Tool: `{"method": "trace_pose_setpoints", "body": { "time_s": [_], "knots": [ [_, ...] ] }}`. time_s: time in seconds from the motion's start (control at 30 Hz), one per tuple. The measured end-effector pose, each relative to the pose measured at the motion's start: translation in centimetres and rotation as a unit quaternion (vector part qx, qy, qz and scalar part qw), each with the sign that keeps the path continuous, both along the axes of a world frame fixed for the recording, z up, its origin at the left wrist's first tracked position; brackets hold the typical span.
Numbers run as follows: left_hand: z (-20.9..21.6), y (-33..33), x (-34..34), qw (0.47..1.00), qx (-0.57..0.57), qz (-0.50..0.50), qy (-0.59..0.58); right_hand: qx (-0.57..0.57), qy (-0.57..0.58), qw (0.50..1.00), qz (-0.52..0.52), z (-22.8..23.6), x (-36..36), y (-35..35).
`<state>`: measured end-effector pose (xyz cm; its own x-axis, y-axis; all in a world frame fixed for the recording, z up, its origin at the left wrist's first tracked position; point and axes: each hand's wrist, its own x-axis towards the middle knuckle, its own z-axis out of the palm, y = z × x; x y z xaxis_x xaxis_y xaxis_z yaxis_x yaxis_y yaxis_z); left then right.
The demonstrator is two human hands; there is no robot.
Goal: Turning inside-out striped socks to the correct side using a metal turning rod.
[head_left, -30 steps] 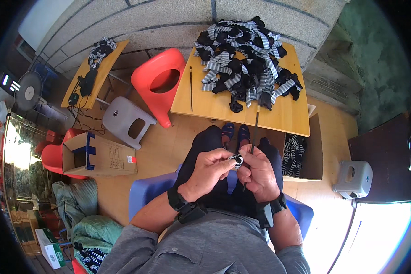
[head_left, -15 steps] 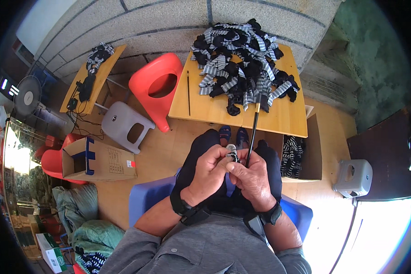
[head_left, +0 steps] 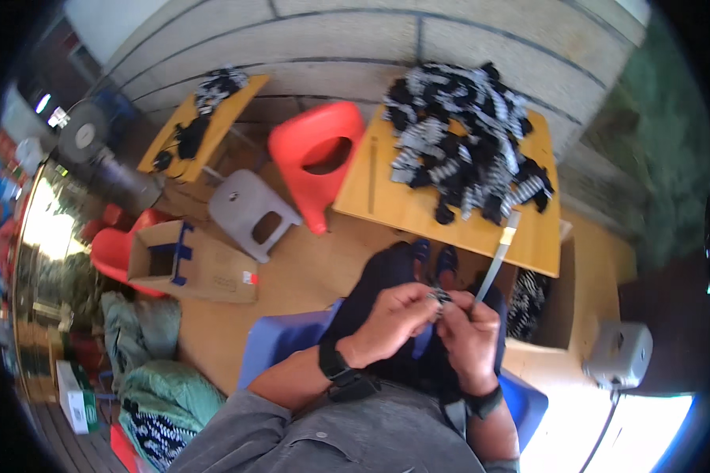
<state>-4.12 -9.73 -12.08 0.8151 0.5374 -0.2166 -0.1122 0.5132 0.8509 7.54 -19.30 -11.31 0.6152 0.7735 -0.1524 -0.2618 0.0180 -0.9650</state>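
Note:
My left hand [head_left: 393, 322] pinches a small black-and-white striped fabric piece [head_left: 440, 295] above my lap. My right hand [head_left: 469, 337] meets it there, thumb and fingertips closed against the same piece. A long thin rod [head_left: 495, 264] with a pale tip is held in my right hand and slants up and away over the table's near edge. Motion blurs the fingertips, and the fabric is mostly hidden between them. Ahead, a heap of black and grey-striped fabric pieces [head_left: 465, 142] lies on the wooden table [head_left: 363, 197].
A second thin stick [head_left: 373, 175] lies on the table's left part. Beneath the right side stands a carton [head_left: 562, 315] of striped fabric. Left are a red chair [head_left: 314, 158], a grey stool [head_left: 248, 209] and an open cardboard box [head_left: 213, 272]. Another stool [head_left: 619, 355] stands right.
The whole view has shifted, so table and hands sit farther right and lower. The rod has turned in my right hand and now leans more to the right, its side catching light.

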Motion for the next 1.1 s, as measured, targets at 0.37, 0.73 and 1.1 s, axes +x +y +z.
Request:
{"method": "trace_pose_setpoints", "body": {
  "time_s": [0.37,0.73,1.1],
  "knots": [
    [-0.5,1.3,0.2,0.998,0.034,-0.045,-0.016,0.045,0.124,0.990,-0.040,1.7,-0.5,0.0],
    [-1.4,0.8,0.9,0.998,0.052,-0.021,0.011,0.058,0.206,0.977,0.015,-0.7,1.4,-0.7],
    [-2.9,0.7,0.5,0.921,0.385,0.002,0.067,0.027,0.089,0.995,0.029,-1.0,1.5,-0.6]
  ]
}}
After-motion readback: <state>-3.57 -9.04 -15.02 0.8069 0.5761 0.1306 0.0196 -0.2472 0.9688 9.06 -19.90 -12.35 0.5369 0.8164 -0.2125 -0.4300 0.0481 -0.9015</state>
